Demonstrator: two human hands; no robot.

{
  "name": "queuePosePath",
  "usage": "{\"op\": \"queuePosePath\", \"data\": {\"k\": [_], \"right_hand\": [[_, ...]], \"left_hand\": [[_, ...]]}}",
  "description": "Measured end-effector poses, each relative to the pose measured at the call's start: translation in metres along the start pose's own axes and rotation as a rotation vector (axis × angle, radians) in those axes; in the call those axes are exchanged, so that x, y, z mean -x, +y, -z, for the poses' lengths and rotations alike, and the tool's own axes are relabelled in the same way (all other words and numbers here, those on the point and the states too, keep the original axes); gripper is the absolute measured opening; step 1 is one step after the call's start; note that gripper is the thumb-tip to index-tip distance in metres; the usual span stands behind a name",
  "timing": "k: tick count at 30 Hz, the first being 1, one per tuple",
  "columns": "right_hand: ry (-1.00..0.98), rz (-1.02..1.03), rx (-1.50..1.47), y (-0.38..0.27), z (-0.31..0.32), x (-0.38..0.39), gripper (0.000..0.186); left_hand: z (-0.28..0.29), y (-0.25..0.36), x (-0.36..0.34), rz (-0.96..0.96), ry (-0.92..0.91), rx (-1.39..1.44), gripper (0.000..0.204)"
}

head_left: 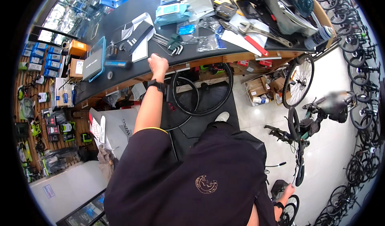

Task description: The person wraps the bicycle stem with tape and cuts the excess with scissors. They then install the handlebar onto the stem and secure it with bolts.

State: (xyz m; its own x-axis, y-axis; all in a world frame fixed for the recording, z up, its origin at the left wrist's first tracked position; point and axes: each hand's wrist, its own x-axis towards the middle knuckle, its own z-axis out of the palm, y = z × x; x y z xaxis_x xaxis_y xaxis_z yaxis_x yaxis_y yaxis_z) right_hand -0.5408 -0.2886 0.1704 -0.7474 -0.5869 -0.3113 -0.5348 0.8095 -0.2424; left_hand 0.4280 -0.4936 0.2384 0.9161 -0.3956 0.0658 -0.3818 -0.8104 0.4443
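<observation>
My left hand (159, 64) is closed at the front edge of the dark workbench (120, 75); whatever it may hold is hidden. Just beyond it lies a set of hex keys (163, 40) in a dark green holder (175, 42). A white box (140, 51) and a dark flat box (140, 32) rest beside the keys. Down at the lower right, my right hand (288, 190) is closed, away from the bench. A thin line shows above its fingers, too small to name. Close to that hand are a bicycle's tyre (300, 176) and a dark pedal-like shape (278, 186).
Two loose bicycle wheels (232, 89) lean under the bench. An adjustable wrench (266, 32) and a red-handled tool (256, 45) lie on the bench. A person (336, 107) is by a bicycle (303, 135) on the right. Cardboard boxes (258, 87) stand on the floor.
</observation>
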Motion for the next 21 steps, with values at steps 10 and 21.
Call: {"op": "queuePosePath", "data": {"k": [10,21], "right_hand": [[-0.214,-0.123,-0.357,-0.014,-0.007,0.065,0.027],[-0.495,-0.164,-0.273,-0.011,-0.014,0.112,0.028]], "left_hand": [[0.014,-0.044,-0.038,0.165,0.126,0.097,0.086],[-0.013,-0.065,-0.086,-0.143,-0.038,-0.046,0.040]]}}
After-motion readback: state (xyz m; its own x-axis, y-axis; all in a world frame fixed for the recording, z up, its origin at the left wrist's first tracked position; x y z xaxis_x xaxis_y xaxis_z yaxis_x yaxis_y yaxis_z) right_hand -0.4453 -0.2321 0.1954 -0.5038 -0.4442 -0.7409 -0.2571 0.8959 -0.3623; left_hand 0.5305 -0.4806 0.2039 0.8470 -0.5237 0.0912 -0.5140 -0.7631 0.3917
